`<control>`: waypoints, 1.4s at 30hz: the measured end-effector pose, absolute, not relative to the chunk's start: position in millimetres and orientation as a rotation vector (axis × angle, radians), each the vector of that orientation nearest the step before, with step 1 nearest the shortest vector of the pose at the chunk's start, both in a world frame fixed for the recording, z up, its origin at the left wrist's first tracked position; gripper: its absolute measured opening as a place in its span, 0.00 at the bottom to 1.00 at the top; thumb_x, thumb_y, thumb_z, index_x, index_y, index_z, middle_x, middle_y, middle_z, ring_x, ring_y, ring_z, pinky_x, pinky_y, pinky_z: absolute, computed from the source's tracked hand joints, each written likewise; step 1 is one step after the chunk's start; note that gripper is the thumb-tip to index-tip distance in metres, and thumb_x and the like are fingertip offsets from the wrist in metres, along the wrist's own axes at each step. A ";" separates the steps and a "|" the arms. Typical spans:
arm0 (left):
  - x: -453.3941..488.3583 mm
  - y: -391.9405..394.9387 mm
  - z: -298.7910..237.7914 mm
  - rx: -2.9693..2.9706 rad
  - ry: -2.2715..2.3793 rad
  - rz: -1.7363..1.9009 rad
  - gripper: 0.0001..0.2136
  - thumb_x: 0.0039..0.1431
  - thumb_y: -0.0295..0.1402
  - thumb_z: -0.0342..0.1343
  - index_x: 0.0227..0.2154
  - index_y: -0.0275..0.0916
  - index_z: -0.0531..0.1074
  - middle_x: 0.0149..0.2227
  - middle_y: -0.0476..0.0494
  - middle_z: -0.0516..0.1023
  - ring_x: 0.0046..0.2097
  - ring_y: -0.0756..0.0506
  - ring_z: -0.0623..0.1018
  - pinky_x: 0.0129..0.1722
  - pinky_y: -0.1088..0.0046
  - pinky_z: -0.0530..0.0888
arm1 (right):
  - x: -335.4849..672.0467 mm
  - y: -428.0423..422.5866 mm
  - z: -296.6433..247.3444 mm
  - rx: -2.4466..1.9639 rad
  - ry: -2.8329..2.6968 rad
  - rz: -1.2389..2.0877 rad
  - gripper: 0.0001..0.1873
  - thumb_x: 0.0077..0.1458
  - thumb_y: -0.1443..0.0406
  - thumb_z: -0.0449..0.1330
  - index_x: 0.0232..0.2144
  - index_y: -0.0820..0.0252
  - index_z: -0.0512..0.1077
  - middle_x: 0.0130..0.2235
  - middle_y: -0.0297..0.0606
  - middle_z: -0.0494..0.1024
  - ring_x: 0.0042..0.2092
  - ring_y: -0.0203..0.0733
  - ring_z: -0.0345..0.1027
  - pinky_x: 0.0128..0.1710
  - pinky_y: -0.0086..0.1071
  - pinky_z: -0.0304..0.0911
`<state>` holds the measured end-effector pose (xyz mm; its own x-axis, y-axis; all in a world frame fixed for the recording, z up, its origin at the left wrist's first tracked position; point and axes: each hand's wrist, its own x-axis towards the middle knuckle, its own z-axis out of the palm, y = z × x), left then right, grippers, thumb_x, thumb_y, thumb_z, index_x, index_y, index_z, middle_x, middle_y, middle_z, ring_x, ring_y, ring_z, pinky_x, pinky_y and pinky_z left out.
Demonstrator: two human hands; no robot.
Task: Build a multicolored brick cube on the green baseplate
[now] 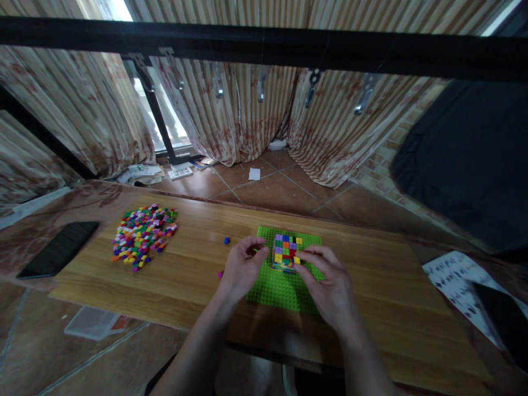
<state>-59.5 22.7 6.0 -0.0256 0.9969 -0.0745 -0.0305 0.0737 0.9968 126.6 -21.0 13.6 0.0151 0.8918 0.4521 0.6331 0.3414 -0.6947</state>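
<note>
A green studded baseplate [274,291] lies on the wooden table. On it stands a block of small toy bricks [284,247] in purple, orange, red, blue, green and yellow. My right hand [333,286] is at the block's near right corner, thumb and forefinger closed on a small yellow brick [297,260]. To the left of the block, my left hand [241,269] hovers over the baseplate's edge with curved fingers, thumb and forefinger apart, and I see nothing held there. A loose blue brick [226,240] and a pink brick [220,274] lie beside the left hand.
A heap of mixed bricks [144,234] covers part of the table's left side. Beyond the left edge lies a dark flat tablet-like slab [58,249]. Printed paper [457,280] and a black device [501,319] are at the right. A black bar [264,47] crosses above the table.
</note>
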 end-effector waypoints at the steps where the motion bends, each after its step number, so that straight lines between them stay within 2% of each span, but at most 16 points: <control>1: -59.0 22.5 4.5 1.147 1.244 1.174 0.12 0.48 0.35 0.61 0.36 0.36 0.76 0.30 0.47 0.77 0.30 0.50 0.72 0.31 0.75 0.68 | 125.4 -20.0 11.9 -1.380 -1.712 0.340 0.07 0.58 0.61 0.62 0.39 0.49 0.79 0.44 0.37 0.74 0.46 0.45 0.68 0.47 0.41 0.65; 12: -52.5 17.1 1.8 1.346 1.221 1.048 0.10 0.53 0.33 0.58 0.38 0.36 0.75 0.36 0.44 0.79 0.36 0.47 0.77 0.38 0.72 0.72 | 118.9 -14.8 2.6 -1.377 -1.688 0.281 0.08 0.56 0.61 0.63 0.39 0.48 0.80 0.48 0.37 0.74 0.45 0.45 0.68 0.46 0.43 0.66; 23: -52.7 16.2 0.9 1.361 1.198 1.025 0.10 0.55 0.34 0.57 0.38 0.37 0.76 0.36 0.44 0.79 0.35 0.47 0.77 0.37 0.72 0.72 | 125.5 -15.5 4.8 -1.435 -1.599 0.359 0.14 0.54 0.55 0.64 0.43 0.49 0.77 0.51 0.39 0.73 0.53 0.48 0.67 0.55 0.48 0.61; 27: -52.9 16.1 2.2 1.315 1.214 1.025 0.11 0.54 0.34 0.58 0.39 0.36 0.76 0.35 0.44 0.79 0.35 0.48 0.77 0.36 0.73 0.72 | 128.8 -13.6 0.5 -1.518 -1.441 0.407 0.19 0.59 0.53 0.57 0.49 0.52 0.73 0.54 0.43 0.71 0.56 0.49 0.65 0.57 0.50 0.60; 32: -56.6 17.1 4.1 1.312 1.225 1.049 0.11 0.54 0.35 0.57 0.39 0.35 0.75 0.34 0.44 0.79 0.34 0.48 0.76 0.35 0.73 0.72 | 116.6 -11.1 -10.5 -1.597 -1.369 0.559 0.29 0.59 0.51 0.54 0.59 0.56 0.64 0.60 0.48 0.67 0.60 0.52 0.60 0.59 0.53 0.56; 38: -66.3 22.2 6.4 1.264 1.274 1.109 0.12 0.52 0.35 0.58 0.38 0.34 0.75 0.34 0.43 0.79 0.34 0.47 0.75 0.36 0.72 0.72 | 104.3 -8.4 -17.5 -1.604 -1.322 0.585 0.30 0.58 0.53 0.55 0.59 0.59 0.63 0.61 0.50 0.66 0.63 0.53 0.56 0.63 0.54 0.50; 42: -69.2 22.9 8.2 1.238 1.290 1.135 0.12 0.51 0.34 0.59 0.37 0.34 0.76 0.33 0.45 0.78 0.34 0.48 0.75 0.37 0.72 0.71 | 103.9 -6.5 -24.2 -1.580 -1.267 0.683 0.30 0.58 0.54 0.56 0.60 0.57 0.62 0.62 0.48 0.65 0.63 0.51 0.58 0.63 0.53 0.50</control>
<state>-69.2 22.9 8.2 -0.0005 0.9990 -0.0438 0.0834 0.0437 0.9956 103.9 -6.5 -24.2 0.3033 0.9429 0.1376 0.4036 0.0037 -0.9149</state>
